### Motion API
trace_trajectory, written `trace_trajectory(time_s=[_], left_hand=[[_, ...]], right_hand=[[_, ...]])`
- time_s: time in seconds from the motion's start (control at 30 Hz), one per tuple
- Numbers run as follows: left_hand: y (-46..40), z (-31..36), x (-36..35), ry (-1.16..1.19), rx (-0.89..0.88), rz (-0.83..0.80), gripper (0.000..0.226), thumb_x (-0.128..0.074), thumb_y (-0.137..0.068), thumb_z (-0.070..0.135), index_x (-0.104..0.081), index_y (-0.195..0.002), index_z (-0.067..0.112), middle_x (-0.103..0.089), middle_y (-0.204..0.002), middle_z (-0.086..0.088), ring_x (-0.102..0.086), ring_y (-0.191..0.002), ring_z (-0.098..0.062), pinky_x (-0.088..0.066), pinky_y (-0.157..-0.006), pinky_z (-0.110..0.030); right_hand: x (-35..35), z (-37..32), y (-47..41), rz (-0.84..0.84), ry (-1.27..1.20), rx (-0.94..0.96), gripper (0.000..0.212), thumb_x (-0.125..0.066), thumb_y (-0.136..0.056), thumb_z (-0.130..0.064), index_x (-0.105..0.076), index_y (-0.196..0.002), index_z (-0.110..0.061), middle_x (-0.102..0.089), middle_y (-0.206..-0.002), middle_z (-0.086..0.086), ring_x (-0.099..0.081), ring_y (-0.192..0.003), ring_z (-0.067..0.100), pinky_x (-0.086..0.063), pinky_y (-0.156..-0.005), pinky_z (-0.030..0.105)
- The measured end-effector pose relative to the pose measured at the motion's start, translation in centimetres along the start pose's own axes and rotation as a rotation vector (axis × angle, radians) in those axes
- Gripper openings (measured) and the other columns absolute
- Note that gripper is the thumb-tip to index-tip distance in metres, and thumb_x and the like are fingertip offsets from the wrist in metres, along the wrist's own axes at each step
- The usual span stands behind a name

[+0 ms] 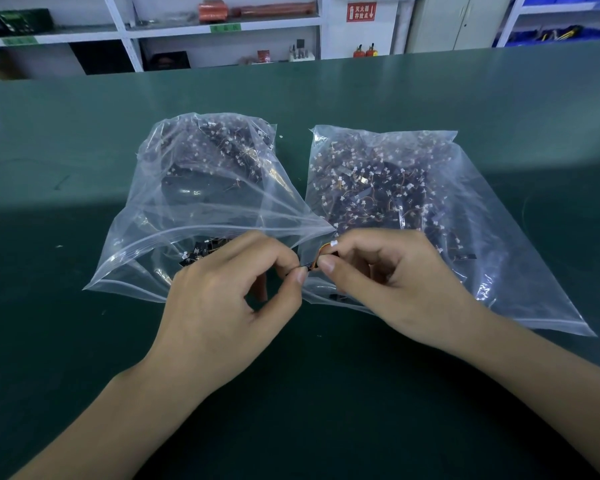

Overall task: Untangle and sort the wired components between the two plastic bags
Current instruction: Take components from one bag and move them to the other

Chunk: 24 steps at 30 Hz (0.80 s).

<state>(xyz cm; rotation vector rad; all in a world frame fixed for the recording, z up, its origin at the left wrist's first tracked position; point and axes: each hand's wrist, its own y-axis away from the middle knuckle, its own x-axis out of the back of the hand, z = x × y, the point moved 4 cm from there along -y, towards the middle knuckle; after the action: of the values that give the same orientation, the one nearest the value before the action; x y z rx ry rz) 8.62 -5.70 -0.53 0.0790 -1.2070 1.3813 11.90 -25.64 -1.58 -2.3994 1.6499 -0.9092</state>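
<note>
On the green bench (84,174) lie your two bags, the left bag (201,188) beside the right bag (413,202), both holding tangled parts. Your left hand (229,299) and right hand (392,282) meet between their mouths — each pinching the one wired component (321,258), thumb and forefinger clamped on it. Ease the orange lead apart gently; don't yank the white plug. Behind, a red sign (361,12) carries Chinese characters — too small for me to read.
</note>
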Motion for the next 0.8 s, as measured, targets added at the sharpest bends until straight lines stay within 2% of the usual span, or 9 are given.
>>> trace_trajectory(time_s=[0.3, 0.43, 0.67, 0.8], left_hand=[[0.03, 0.05, -0.03, -0.008, -0.017, -0.008, 0.012, -0.067, -0.097, 0.025, -0.067, -0.086, 0.022, -0.059, -0.084, 0.012, -0.059, -0.069, -0.016, -0.047, -0.054, -0.040], [0.04, 0.09, -0.01, -0.008, -0.024, -0.009, 0.012, -0.066, -0.098, 0.026, -0.067, -0.087, 0.023, -0.058, -0.083, 0.013, -0.059, -0.070, -0.016, -0.048, -0.054, -0.039], [0.09, 0.10, -0.03, -0.014, -0.037, 0.001, 0.012, -0.066, -0.097, 0.026, -0.066, -0.086, 0.023, -0.057, -0.083, 0.013, -0.059, -0.069, -0.015, -0.048, -0.054, -0.040], [0.14, -0.13, 0.01, 0.023, -0.018, 0.047, 0.010, -0.069, -0.099, 0.027, -0.069, -0.090, 0.024, -0.061, -0.082, 0.016, -0.062, -0.071, -0.015, -0.049, -0.057, -0.033]], right_hand=[[-0.06, -0.15, 0.07, -0.032, 0.011, 0.008, 0.018, -0.067, -0.101, -0.027, -0.075, -0.088, -0.018, -0.061, -0.066, -0.009, -0.049, -0.056, 0.005, -0.038, -0.057, 0.015], [-0.04, -0.33, 0.02, -0.035, 0.016, 0.007, 0.016, -0.067, -0.102, -0.026, -0.072, -0.087, -0.026, -0.061, -0.067, -0.012, -0.050, -0.056, 0.006, -0.038, -0.058, 0.016], [-0.01, -0.66, -0.11, -0.042, 0.041, 0.027, 0.018, -0.067, -0.102, -0.025, -0.073, -0.086, -0.018, -0.061, -0.066, -0.009, -0.050, -0.055, 0.005, -0.037, -0.058, 0.013], [0.31, -0.56, -0.06, -0.055, 0.170, 0.071, 0.011, -0.074, -0.098, -0.031, -0.070, -0.098, -0.020, -0.061, -0.071, -0.015, -0.053, -0.054, 0.011, -0.038, -0.057, 0.014]])
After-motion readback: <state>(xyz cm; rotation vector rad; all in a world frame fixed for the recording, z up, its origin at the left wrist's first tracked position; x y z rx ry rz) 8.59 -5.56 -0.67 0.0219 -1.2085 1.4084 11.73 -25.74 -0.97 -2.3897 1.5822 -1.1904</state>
